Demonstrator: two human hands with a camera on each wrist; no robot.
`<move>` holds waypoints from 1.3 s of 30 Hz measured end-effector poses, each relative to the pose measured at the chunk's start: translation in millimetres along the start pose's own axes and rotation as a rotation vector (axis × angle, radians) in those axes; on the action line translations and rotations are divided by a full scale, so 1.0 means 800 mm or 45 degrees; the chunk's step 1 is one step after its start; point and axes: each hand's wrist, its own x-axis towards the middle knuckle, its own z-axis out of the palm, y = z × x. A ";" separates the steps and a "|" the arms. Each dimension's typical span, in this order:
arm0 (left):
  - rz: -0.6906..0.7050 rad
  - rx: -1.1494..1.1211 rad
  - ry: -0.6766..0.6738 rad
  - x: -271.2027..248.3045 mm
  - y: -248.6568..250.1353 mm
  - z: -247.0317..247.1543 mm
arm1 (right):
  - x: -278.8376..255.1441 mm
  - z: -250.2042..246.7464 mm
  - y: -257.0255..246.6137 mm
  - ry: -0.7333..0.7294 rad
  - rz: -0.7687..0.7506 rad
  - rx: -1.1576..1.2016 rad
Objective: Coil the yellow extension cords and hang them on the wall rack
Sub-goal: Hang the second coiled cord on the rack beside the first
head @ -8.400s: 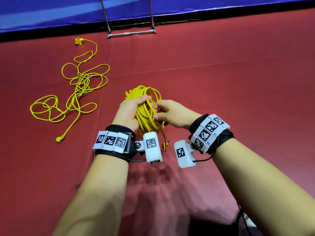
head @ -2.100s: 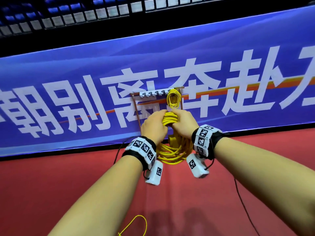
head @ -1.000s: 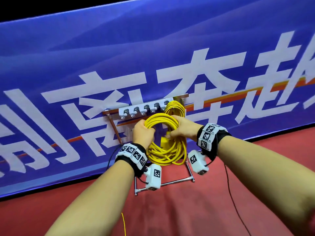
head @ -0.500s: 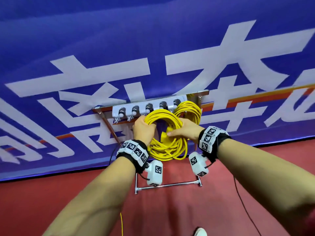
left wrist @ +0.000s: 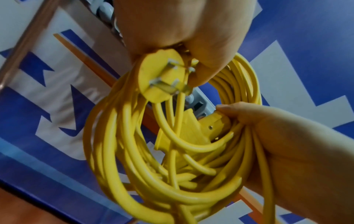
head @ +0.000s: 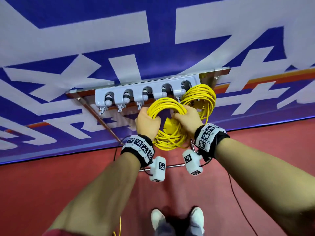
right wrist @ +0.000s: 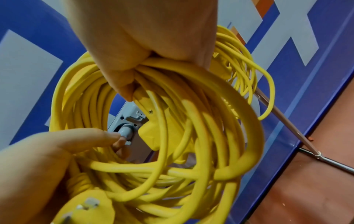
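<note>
Head view: a coiled yellow cord (head: 167, 126) is gripped on either side by the left hand (head: 147, 122) and right hand (head: 188, 120), fingers curled round its strands, just below the grey wall rack (head: 146, 92), where another yellow coil (head: 202, 97) is hung.

Sports hall: red court floor (head: 51, 193), blue printed barrier banner (head: 102, 23) along its edge.

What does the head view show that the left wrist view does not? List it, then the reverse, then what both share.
Head view only: a second yellow cord coil already on the grey wall rack's rightmost hook, and white shoes on red floor.
Left wrist view only: the yellow plug's metal prongs under the left hand.
Both: the yellow coiled extension cord gripped by left hand and right hand.
</note>
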 end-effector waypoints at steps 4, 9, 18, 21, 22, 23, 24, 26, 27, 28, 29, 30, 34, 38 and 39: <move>-0.049 -0.117 -0.046 0.019 -0.020 0.005 | 0.018 0.011 0.005 0.084 0.002 0.099; -0.175 -0.304 -0.226 0.027 -0.045 0.010 | 0.022 0.026 0.014 0.138 -0.018 0.123; -0.410 -0.517 -0.240 0.037 -0.071 0.014 | 0.025 0.048 0.024 0.260 -0.014 0.080; -0.407 -0.551 -0.243 0.038 -0.076 0.015 | 0.027 0.052 0.024 0.253 -0.010 0.094; -0.395 -0.537 -0.223 0.039 -0.075 0.016 | 0.028 0.054 0.024 0.257 0.001 0.111; -0.383 -0.518 -0.194 0.041 -0.073 0.018 | 0.028 0.056 0.025 0.269 0.017 0.131; -0.375 -0.502 -0.165 0.042 -0.071 0.020 | 0.029 0.059 0.027 0.289 0.050 0.150; -0.346 -0.496 -0.134 0.044 -0.069 0.024 | 0.031 0.067 0.032 0.319 0.108 0.204; -0.330 -0.499 -0.130 0.044 -0.070 0.027 | 0.032 0.070 0.035 0.326 0.117 0.227; -0.318 -0.509 -0.126 0.045 -0.074 0.030 | 0.033 0.072 0.038 0.324 0.115 0.229; -0.308 -0.518 -0.121 0.046 -0.076 0.031 | 0.035 0.074 0.041 0.322 0.111 0.204; -0.309 -0.526 -0.118 0.047 -0.078 0.034 | 0.037 0.075 0.040 0.316 0.098 0.162; -0.219 -0.529 -0.131 0.055 -0.076 0.048 | 0.050 0.075 0.038 0.341 0.034 0.092; -0.131 -0.526 -0.154 0.068 -0.058 0.053 | 0.064 0.082 0.040 0.393 0.024 0.104; -0.123 -0.529 -0.157 0.072 -0.057 0.056 | 0.067 0.083 0.041 0.397 0.018 0.114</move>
